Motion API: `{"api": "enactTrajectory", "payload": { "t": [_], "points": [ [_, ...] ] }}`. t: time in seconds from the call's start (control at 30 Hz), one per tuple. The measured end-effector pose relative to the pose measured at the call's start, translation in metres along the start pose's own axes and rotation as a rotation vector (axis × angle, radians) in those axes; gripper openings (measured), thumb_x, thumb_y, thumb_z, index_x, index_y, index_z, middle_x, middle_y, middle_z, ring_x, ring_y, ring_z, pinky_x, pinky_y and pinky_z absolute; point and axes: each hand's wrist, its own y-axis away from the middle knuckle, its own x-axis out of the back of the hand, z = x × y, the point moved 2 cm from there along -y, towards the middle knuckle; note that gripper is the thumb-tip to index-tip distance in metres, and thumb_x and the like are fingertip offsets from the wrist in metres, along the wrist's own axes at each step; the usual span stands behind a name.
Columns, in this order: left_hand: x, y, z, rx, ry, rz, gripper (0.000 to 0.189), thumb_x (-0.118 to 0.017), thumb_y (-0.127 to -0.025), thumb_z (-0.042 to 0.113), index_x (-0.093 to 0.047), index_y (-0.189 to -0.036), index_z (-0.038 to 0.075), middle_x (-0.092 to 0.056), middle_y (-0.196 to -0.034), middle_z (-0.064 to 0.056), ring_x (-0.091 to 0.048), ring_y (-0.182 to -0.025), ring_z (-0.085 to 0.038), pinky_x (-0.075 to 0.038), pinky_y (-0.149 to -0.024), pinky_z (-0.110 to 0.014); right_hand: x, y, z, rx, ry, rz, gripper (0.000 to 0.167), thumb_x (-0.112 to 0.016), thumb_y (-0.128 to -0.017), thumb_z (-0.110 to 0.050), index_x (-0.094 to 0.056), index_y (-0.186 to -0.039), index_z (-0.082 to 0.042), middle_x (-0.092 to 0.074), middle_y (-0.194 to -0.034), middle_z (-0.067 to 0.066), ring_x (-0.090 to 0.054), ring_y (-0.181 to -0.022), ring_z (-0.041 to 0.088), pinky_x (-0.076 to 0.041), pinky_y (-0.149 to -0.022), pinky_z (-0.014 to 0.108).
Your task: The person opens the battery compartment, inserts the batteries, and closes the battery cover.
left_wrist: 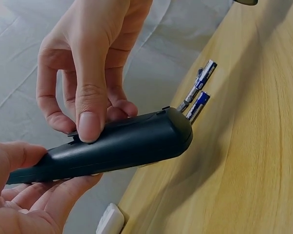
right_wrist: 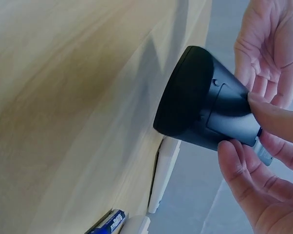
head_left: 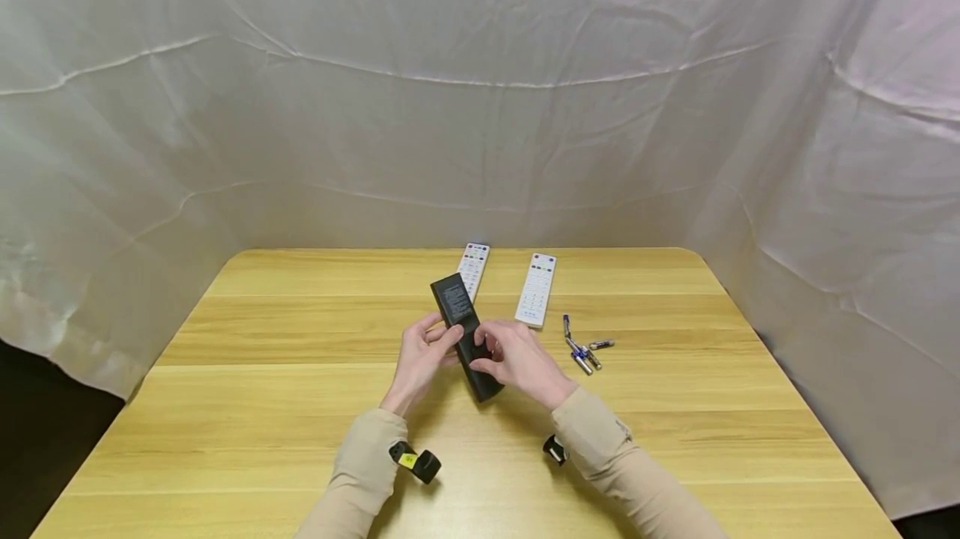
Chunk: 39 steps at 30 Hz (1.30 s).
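Observation:
A black remote control point(head_left: 454, 299) is held above the table, its back with the printed label turned up. My left hand point(head_left: 418, 357) grips it at mid-length, thumb on the back and fingers underneath. The right hand point(head_left: 521, 361) pinches the remote's sides near the battery cover point(right_wrist: 229, 113), thumb opposite the fingers. In the left wrist view a small edge of the cover point(left_wrist: 74, 137) stands up by the right fingertips. The cover still lies over the compartment, so its inside is hidden.
Two white remote controls lie behind the hands, one point(head_left: 476, 260) partly covered by the black remote, the other point(head_left: 536, 291) farther right. Several small batteries point(head_left: 582, 362) lie loose to the right on the wooden table point(head_left: 262, 406). A pale cloth point(head_left: 480, 147) hangs around the table.

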Motion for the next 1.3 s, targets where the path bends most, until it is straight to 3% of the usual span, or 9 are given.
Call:
{"api": "enactTrajectory", "payload": {
  "t": [0.2,0.53,0.93,1.3],
  "points": [
    [0.000,0.001,0.001,0.006,0.005,0.000,0.039,-0.060,-0.098,0.002,-0.055,-0.136,-0.006,-0.066,-0.122,-0.034,-0.075,-0.091,-0.019,-0.067,-0.079,-0.035,-0.001,0.002,-0.003,-0.010,0.011,0.015,0.023,-0.083,-0.080,-0.009,-0.065,-0.094,-0.008,-0.067,-0.082,0.006,-0.060,-0.071,0.013,-0.049,-0.057,0.014],
    [-0.001,0.001,0.001,0.006,-0.002,0.010,0.038,-0.059,-0.098,0.002,-0.054,-0.135,-0.006,-0.066,-0.122,-0.035,-0.075,-0.091,-0.019,-0.067,-0.080,-0.035,-0.002,0.006,-0.005,-0.017,0.008,0.059,0.021,-0.080,-0.079,-0.006,-0.066,-0.095,-0.005,-0.069,-0.086,0.010,-0.067,-0.073,0.024,-0.051,-0.056,0.014],
    [0.001,0.001,0.001,0.017,0.019,0.027,0.039,-0.059,-0.098,0.000,-0.053,-0.135,-0.008,-0.065,-0.121,-0.037,-0.074,-0.081,-0.011,-0.067,-0.076,-0.032,-0.005,0.012,-0.003,-0.011,-0.034,0.152,0.021,-0.079,-0.080,-0.006,-0.066,-0.095,-0.006,-0.068,-0.080,0.007,-0.063,-0.066,0.016,-0.052,-0.056,0.014],
    [0.002,0.001,0.000,0.011,0.023,0.034,0.038,-0.058,-0.097,0.000,-0.054,-0.134,-0.008,-0.066,-0.119,-0.037,-0.075,-0.081,-0.013,-0.067,-0.076,-0.034,-0.001,0.016,0.001,-0.010,-0.119,0.213,0.024,-0.078,-0.081,-0.002,-0.067,-0.102,-0.001,-0.071,-0.088,0.011,-0.067,-0.071,0.020,-0.064,-0.063,0.028]
  ]
}}
